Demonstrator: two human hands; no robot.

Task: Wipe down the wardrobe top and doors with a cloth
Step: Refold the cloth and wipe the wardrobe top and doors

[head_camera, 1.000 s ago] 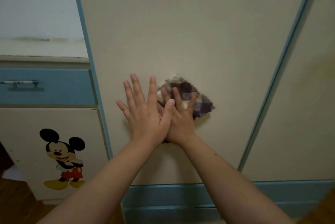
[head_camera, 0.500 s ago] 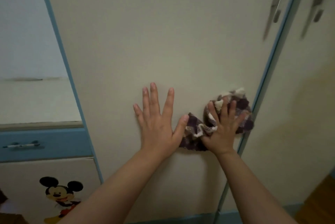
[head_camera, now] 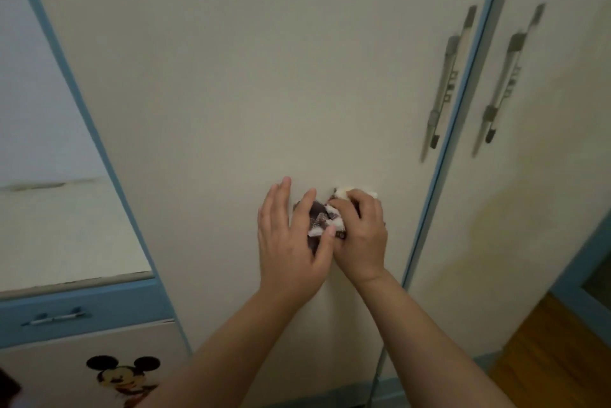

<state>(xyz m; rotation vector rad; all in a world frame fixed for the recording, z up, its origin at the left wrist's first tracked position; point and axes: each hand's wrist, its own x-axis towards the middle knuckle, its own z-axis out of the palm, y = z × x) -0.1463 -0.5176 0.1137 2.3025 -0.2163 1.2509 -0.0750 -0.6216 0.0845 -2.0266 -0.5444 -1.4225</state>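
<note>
checked cloth (head_camera: 322,219) in curled right hand (head_camera: 363,235), left hand (head_camera: 291,242) flat, near blue door edge (head_camera: 429,209)

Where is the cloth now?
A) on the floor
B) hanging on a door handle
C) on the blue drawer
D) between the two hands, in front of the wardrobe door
D: the right hand grips the cloth, the left hand touches it, both in front of the wardrobe door.
</note>
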